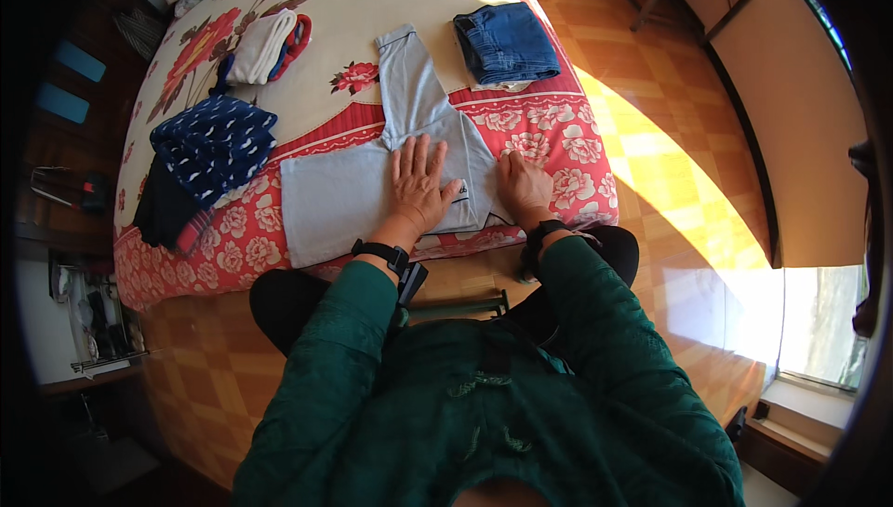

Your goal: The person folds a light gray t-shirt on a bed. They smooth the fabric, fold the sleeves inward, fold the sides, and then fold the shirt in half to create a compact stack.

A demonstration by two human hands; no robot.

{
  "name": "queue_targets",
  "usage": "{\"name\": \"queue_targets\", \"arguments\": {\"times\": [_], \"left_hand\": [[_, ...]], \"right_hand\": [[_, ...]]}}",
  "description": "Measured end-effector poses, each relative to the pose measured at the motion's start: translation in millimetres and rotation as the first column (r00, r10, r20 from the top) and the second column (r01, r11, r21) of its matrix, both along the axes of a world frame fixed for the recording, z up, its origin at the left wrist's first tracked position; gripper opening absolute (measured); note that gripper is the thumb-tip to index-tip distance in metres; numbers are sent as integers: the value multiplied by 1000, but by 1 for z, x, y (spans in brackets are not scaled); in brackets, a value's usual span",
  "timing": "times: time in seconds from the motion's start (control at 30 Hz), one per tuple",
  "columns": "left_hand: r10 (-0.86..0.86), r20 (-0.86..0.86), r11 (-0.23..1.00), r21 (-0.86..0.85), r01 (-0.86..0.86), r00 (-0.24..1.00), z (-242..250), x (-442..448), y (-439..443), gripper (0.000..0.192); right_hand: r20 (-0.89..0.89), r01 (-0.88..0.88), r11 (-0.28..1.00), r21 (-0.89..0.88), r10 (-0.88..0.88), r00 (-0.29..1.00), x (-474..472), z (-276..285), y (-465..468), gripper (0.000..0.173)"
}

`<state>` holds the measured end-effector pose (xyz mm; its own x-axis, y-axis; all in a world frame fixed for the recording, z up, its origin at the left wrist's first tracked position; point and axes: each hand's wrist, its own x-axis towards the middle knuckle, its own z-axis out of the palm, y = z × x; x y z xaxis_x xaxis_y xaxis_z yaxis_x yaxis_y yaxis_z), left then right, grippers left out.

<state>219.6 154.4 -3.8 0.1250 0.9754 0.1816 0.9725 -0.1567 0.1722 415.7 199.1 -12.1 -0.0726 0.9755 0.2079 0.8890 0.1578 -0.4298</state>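
Observation:
A light grey long-sleeved shirt (335, 182) lies on the near edge of the bed, its hem to the left and one sleeve stretched away from me. A small dark emblem and dark trim show on its front, beside my left thumb. My left hand (421, 189) rests palm down on the middle of the shirt, fingers spread. At the shirt's right end, my right hand (524, 185) has its fingers curled on the edge near the shoulder. The fingertips are partly hidden, but they appear to pinch the cloth.
Folded blue jeans (506, 43) lie on the bed (314, 102) beyond my right hand. To the left are a navy patterned garment (213, 137) over dark clothes and a rolled white garment (261, 46). A green stool (460, 308) stands below the bed edge.

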Motion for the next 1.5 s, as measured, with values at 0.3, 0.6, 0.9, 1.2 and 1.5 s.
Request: {"name": "queue_targets", "arguments": {"times": [0.3, 0.6, 0.9, 1.2, 1.5], "left_hand": [[11, -75, 1000, -20, -12, 997, -9, -2, 1, 66], [-135, 310, 986, 139, 95, 941, -7, -37, 14, 37], [295, 623, 951, -121, -283, 725, 1, -103, 110, 31], [349, 928, 937, -346, 44, -133, 13, -108, 146, 25], [465, 863, 883, -467, 39, -195, 34, -93, 165, 45]], "right_hand": [[-21, -427, 851, 304, 455, 890, -28, 40, -11, 30], [211, -634, 768, 84, 608, 765, -58, 9, -7, 80], [181, -616, 785, 68, 597, 781, -61, 7, -10, 73], [210, -619, 786, 11, 603, 769, -62, 11, -9, 69], [187, -614, 789, -8, 605, 774, -63, 14, -10, 66]]}}
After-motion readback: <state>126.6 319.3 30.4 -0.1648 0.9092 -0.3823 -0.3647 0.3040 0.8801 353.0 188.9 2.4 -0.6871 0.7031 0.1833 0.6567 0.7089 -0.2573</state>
